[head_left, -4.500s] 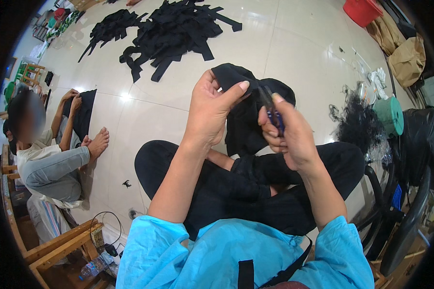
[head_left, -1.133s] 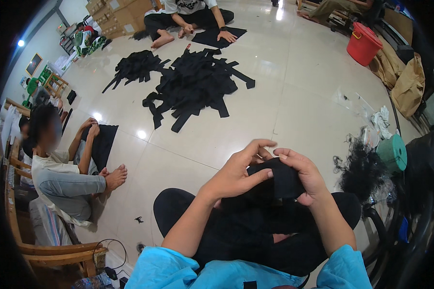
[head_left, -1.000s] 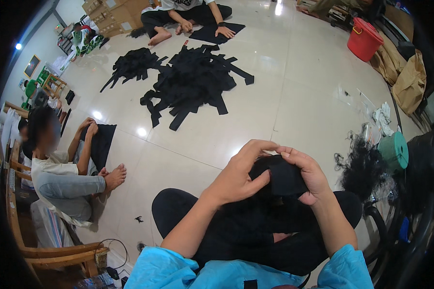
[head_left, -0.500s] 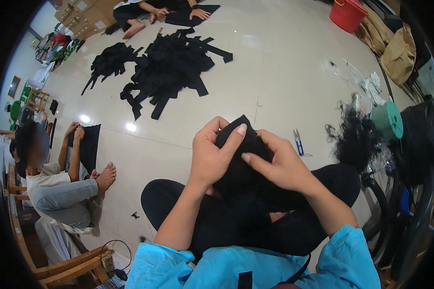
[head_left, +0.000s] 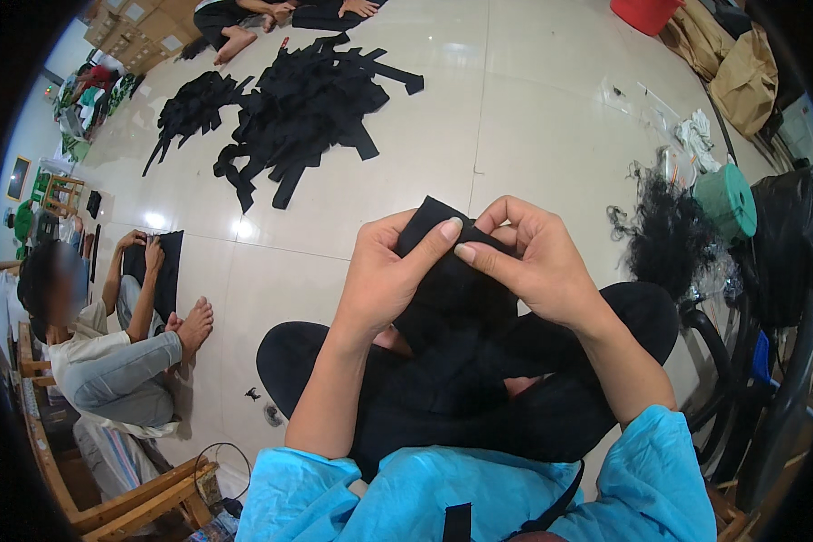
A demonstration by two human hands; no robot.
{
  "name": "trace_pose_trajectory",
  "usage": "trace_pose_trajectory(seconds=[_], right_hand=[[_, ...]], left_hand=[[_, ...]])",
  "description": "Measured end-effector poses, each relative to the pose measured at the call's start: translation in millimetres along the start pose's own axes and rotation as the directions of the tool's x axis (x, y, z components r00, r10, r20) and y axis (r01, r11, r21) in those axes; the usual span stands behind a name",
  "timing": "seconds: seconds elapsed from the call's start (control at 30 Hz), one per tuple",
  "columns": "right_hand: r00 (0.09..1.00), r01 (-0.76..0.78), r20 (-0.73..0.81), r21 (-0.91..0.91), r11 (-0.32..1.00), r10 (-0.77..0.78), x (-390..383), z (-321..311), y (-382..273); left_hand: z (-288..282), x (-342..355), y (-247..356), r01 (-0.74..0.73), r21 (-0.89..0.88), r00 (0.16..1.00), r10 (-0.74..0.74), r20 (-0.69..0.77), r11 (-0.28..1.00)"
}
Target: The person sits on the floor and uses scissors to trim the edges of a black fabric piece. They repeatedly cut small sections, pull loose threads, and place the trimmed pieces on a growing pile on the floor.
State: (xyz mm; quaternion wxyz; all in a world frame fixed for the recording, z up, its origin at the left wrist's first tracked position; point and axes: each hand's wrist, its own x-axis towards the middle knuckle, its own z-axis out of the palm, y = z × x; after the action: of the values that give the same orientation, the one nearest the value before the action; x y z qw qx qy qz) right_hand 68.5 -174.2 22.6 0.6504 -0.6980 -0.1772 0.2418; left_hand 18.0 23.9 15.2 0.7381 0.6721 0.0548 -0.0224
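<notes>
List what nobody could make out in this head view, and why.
In the head view:
Lower end of the black cloth piece: lost against the black trousers.
Left hand, ends of fingers: hidden behind cloth.
Red plastic bucket, top: cut off by upper edge.
Small dark scrap: too small to identify.

Black cloth, one corner upward, lower part apparently hanging down.

glossy pale floor tiles show bright reflections, wooden furniture at left.
</notes>
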Motion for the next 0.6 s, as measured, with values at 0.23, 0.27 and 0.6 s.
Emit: trace_pose_trajectory(seconds=[0.23, 0.27, 0.6], right_hand=[[0.999, 0.038, -0.012, -0.02, 0.999, -0.038, -4.1, 0.8, -8.6], [0.998, 0.062, -0.009, -0.014, 0.998, -0.062, -4.1, 1.2, -6.9], [0.997, -0.068, -0.021, 0.162, 0.985, 0.072, 3.1, -2.3, 3.8]], left_hand=[[7.4, -1.5, -0.7, -0.058, -0.062, 0.996, 0.053, -0.078, 0.996], [8.2, -1.2, 0.3, -0.055, -0.055, 0.996, 0.051, -0.076, 0.997], [15.2, 0.3, -7.7, -0.128, -0.02, 0.97, 0.121, -0.211, 0.992]])
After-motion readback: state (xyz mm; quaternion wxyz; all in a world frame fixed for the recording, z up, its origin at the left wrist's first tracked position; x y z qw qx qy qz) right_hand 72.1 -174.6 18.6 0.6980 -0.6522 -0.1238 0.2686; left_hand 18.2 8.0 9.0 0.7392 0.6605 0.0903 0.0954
